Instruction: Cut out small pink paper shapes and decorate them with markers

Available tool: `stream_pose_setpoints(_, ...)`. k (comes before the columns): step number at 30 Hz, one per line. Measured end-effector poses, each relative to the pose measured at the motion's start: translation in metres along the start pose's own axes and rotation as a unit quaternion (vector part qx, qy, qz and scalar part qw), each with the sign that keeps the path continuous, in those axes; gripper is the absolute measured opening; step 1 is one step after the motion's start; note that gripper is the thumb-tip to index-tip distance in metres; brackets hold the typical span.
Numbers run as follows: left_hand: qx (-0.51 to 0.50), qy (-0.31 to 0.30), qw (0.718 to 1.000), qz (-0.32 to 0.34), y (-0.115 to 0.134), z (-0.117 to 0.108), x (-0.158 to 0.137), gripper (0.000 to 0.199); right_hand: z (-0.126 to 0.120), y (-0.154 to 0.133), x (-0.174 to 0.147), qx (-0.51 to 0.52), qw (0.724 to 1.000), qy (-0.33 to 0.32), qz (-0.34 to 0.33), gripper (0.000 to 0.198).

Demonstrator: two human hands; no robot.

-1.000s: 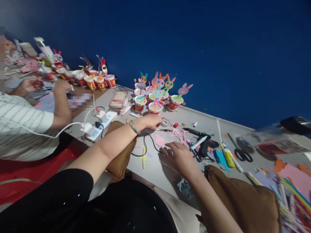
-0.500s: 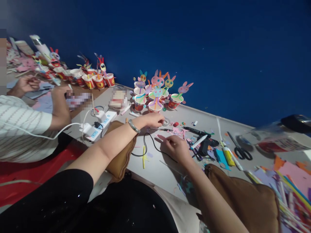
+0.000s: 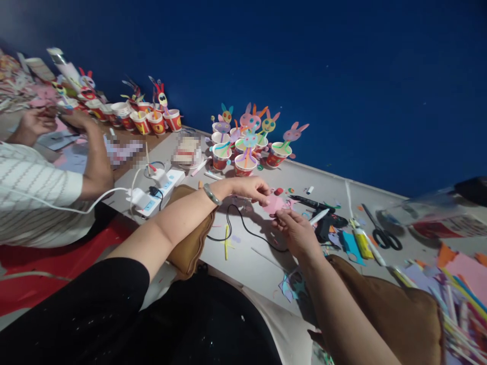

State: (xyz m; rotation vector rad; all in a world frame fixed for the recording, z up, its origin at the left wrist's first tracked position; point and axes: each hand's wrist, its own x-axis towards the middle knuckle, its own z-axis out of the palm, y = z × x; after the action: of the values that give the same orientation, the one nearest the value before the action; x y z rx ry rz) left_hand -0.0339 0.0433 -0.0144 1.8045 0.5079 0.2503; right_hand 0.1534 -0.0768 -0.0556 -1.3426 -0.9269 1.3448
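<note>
A small piece of pink paper (image 3: pixel 274 205) is pinched at its lower edge by the fingers of my right hand (image 3: pixel 299 230). My left hand (image 3: pixel 251 189), with a bangle (image 3: pixel 211 194) on its wrist, has its thumb and index finger closed at the paper's upper left edge. Just behind the hands lie a red cap (image 3: pixel 279 191) and pink paper scraps. A black marker (image 3: pixel 306 202) and a white pen (image 3: pixel 319 217) are to the right of the paper. Paper cups (image 3: pixel 245 166) with rabbit-faced paper figures stand beyond my left hand.
Scissors (image 3: pixel 384 238), a yellow glue tube (image 3: pixel 363 244) and a clear bottle (image 3: pixel 433 218) are at the right. A power strip (image 3: pixel 163 192) and brown cushion (image 3: pixel 190 243) lie left. A black cable (image 3: pixel 247 228) crosses the table. A co-worker (image 3: pixel 41 192) sits at far left.
My right hand has moved up and to the right, and the pink paper now shows between both hands. My left hand has shifted slightly right. The co-worker's hands have moved too.
</note>
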Motion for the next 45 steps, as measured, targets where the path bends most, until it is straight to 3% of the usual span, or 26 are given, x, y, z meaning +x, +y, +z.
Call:
stream_pose_setpoints(7,-0.004,-0.021,1.000,-0.010,0.000,0.001,0.002,0.009,0.002,-0.002,-0.002,-0.010,1.000,-0.019,0.019,0.039)
stream_pose_setpoints(16,0.021,-0.053,0.998,-0.030,0.006,0.002,0.000,0.009,0.005,-0.001,-0.008,-0.075,0.997,-0.024,0.021,0.041)
stream_pose_setpoints(21,0.108,-0.023,0.992,-0.055,0.007,-0.003,-0.003,0.010,-0.006,-0.001,-0.011,-0.121,0.992,0.002,-0.031,0.038)
stream_pose_setpoints(25,0.245,0.021,0.964,-0.097,0.007,-0.008,-0.007,0.009,-0.022,-0.002,-0.015,-0.145,0.986,0.059,-0.065,0.037)
stream_pose_setpoints(30,0.385,0.018,0.912,-0.143,0.005,-0.008,-0.006,0.015,-0.035,0.003,-0.021,-0.136,0.986,0.087,-0.049,0.039)
stream_pose_setpoints(34,0.426,0.014,0.887,-0.175,0.004,-0.006,-0.003,0.024,-0.030,0.008,-0.027,-0.142,0.990,0.026,0.008,0.042)
stream_pose_setpoints(37,0.446,0.027,0.874,-0.194,0.004,-0.004,-0.004,0.029,-0.021,0.007,-0.030,-0.224,0.973,-0.043,0.036,0.042)
stream_pose_setpoints(40,0.456,0.046,0.864,-0.208,0.005,-0.002,-0.004,0.031,-0.014,0.005,-0.029,-0.308,0.948,-0.075,0.025,0.041)
stream_pose_setpoints(45,0.464,0.045,0.857,-0.219,0.005,-0.001,-0.003,0.034,-0.010,0.006,-0.021,-0.385,0.919,-0.075,-0.039,0.037)
